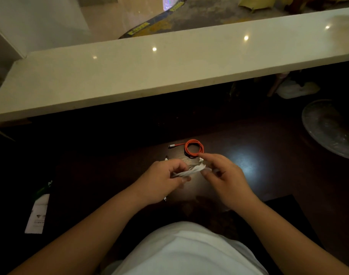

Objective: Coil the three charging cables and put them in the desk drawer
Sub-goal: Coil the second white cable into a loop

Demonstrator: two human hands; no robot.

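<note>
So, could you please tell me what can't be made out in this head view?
- White cable: bunched between left hand and right hand; one cable or two is unclear.
- Desk drawer: not visible; the desk's near edge is hidden by the person's arms and shirt.
- Orange cable: coiled, its plug too small to identify.

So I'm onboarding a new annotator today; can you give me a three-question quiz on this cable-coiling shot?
1. True or false: the orange cable lies coiled on the dark desk.
2. What do the left hand and right hand hold between them?
A. white cable
B. orange cable
C. nothing
3. Is an open drawer visible?

Key: 1 true; 2 A; 3 no.
</note>
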